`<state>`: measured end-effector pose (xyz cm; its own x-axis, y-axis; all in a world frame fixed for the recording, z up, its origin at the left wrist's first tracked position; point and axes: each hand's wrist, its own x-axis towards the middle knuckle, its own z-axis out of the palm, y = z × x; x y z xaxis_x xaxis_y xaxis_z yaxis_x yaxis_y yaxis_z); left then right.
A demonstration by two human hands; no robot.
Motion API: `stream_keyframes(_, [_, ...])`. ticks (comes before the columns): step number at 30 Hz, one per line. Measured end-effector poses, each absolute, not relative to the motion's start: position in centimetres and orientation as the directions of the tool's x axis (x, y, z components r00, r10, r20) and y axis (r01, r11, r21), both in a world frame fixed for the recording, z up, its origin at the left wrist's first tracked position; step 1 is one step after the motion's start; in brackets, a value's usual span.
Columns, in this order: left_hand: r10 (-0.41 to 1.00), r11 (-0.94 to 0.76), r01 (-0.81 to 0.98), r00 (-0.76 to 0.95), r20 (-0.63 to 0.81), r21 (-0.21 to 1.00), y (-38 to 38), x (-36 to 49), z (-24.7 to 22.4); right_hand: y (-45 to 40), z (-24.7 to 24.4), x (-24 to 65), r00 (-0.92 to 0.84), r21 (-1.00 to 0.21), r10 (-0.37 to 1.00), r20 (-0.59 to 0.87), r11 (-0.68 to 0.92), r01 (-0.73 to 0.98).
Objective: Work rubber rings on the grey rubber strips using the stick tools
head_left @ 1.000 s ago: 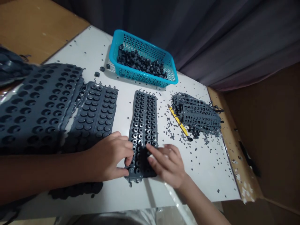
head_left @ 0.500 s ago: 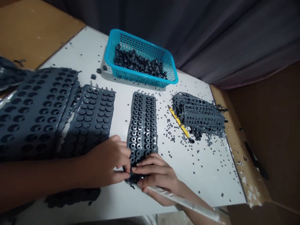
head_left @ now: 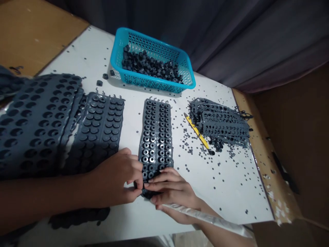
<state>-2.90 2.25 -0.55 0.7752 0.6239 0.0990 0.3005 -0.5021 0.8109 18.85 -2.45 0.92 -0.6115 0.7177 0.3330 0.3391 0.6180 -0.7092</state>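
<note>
A dark grey moulded rubber sheet [head_left: 157,130] with rows of round, holed bushings lies lengthwise before me on the white table. My left hand [head_left: 119,178] pinches at its near left corner, thumb against bent index finger; what sits between the tips is too small to make out. My right hand [head_left: 174,193] rests on the sheet's near end, fingers laid over the last rows. Between its thumb and index finger runs a long, white-wrapped stick [head_left: 205,218], its tip hidden by the hand. The sheet's near edge is partly covered by both hands.
At the back stands a blue basket [head_left: 154,82] of small black rubber pieces. More moulded sheets [head_left: 102,120] lie left. On the right, a yellow cutter [head_left: 197,132] lies beside stacked perforated sheets [head_left: 221,123], with small black discs scattered around.
A thin tail of rubber showing below the sheet's near end has gone from sight. Both hands stay almost in place; the view has shifted slightly.
</note>
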Motion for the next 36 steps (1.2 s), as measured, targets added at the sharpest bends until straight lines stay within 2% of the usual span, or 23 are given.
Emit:
stream_keyframes(5, [0.625, -0.507, 0.301, 0.773, 0.104, 0.807, 2.2, -2.9, -0.4, -2.9, -0.1, 19.2, -0.648, -0.636, 0.684, 0.336, 0.672, 0.379])
stream_keyframes(10, [0.625, -0.501, 0.321, 0.776, 0.080, 0.804, 2.1, -2.8, -0.4, -3.3, -1.0, 19.3, -0.676, -0.504, 0.621, 0.397, 0.763, 0.405])
stream_keyframes(14, [0.613, -0.525, 0.282, 0.780, 0.127, 0.803, 2.2, -2.8, -0.5, -3.3, -0.6, 18.6, -0.654, -0.426, 0.598, 0.463, 0.797, 0.427])
stream_keyframes(27, [0.497, -0.646, 0.232, 0.851, 0.170, 0.727, 2.2, -3.0, -1.1, -3.6, -0.8, 17.7, -0.596, -0.387, 0.638, 0.487, 0.770, 0.508])
stream_keyframes(30, [0.498, -0.632, 0.234, 0.853, 0.157, 0.739, 2.3, -3.0, -1.0, -3.1, -0.9, 18.1, -0.587, -0.470, 0.652, 0.479, 0.756, 0.456])
stream_keyframes(34, [0.516, -0.587, 0.260, 0.850, 0.107, 0.767, 2.3, -3.2, -0.8, -2.5, -0.3, 18.9, -0.498, -0.762, 0.765, 0.409, 0.586, 0.274])
stream_keyframes(36, [0.518, -0.583, 0.261, 0.849, 0.104, 0.769, 2.2, -3.2, -0.7, -2.3, 0.1, 19.4, -0.454, -0.860, 0.817, 0.356, 0.477, 0.182])
